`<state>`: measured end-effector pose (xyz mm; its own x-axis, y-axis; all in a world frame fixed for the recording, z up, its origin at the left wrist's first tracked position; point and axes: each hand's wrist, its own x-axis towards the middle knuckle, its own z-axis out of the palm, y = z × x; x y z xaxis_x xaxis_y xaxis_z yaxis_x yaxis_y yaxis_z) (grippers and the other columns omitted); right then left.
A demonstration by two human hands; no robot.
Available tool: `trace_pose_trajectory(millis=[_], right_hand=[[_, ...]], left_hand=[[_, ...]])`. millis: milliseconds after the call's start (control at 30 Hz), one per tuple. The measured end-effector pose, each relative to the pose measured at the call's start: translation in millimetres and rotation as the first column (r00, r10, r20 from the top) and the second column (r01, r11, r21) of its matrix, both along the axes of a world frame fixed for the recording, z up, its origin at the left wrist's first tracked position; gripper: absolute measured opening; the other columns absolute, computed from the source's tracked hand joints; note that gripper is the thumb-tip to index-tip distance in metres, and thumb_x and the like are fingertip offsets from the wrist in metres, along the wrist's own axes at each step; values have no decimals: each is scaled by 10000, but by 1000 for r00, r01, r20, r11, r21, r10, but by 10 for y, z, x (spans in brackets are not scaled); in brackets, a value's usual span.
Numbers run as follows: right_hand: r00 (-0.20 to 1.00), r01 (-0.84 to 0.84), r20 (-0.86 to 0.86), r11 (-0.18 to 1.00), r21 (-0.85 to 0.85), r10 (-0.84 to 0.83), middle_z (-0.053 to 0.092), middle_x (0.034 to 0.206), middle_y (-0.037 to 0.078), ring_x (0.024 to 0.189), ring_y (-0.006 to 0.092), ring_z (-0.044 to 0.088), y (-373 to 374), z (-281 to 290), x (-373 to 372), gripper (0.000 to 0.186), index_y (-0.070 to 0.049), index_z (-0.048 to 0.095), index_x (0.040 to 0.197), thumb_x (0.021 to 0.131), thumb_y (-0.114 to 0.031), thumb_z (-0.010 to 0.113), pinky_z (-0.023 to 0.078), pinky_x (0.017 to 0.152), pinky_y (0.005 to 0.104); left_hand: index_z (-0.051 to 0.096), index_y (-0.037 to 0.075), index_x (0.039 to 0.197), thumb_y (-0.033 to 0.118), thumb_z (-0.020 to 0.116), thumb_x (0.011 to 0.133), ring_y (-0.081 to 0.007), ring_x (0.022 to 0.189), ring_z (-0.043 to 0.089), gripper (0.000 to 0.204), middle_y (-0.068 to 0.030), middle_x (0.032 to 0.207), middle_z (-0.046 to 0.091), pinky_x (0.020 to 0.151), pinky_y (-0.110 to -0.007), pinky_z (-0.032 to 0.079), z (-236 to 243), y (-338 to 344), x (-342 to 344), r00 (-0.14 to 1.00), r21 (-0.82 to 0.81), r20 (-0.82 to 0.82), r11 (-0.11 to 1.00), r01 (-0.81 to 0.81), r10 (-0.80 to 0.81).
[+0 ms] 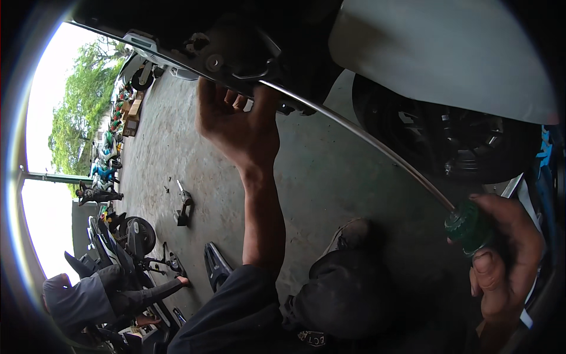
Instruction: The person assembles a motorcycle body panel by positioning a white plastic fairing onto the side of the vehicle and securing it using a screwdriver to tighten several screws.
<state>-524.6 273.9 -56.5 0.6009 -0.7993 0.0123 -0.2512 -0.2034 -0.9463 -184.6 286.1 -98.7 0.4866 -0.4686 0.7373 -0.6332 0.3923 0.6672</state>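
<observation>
At the lower right, my right hand [510,253] is closed round the green handle of a long screwdriver [377,141]. Its metal shaft slants up and left, and its far end meets the underside of a black motorcycle part [236,56]. A round fastener [214,62] shows on that part. My left hand [239,127] reaches up from below, fingers curled against the part's lower edge beside the shaft's end. Its fingertips are partly hidden by the part.
A pale panel [448,53] overhangs a dark wheel [454,135] at right. A loose bracket-like part [184,203] and a dark trim piece [218,265] lie on the concrete floor. A co-worker [82,301] bends over a motorcycle at lower left. Cardboard boxes [134,109] stand farther off.
</observation>
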Motion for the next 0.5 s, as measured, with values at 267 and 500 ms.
trace_pose_trajectory(millis=[267,500], right_hand=[[992,86,-72,974,-209,-103,560,1090,130,886,178,563,90,90,-130,558,39,561,1160,760,-265,803,443,858,309],[983,147,71,959,241,-169,570,839,70,645,132,547,210,221,-62,372,19,585,1189,955,-257,675,450,568,261]], left_hand=[[625,-24,1138,18,751,698,-86,773,637,460,-38,880,693,753,-253,528,34,-11,-89,988,-8,19,988,-155,155],[623,-16,1218,24,760,617,-129,755,672,618,-105,956,731,720,-261,543,24,20,-81,975,31,104,979,-200,196]])
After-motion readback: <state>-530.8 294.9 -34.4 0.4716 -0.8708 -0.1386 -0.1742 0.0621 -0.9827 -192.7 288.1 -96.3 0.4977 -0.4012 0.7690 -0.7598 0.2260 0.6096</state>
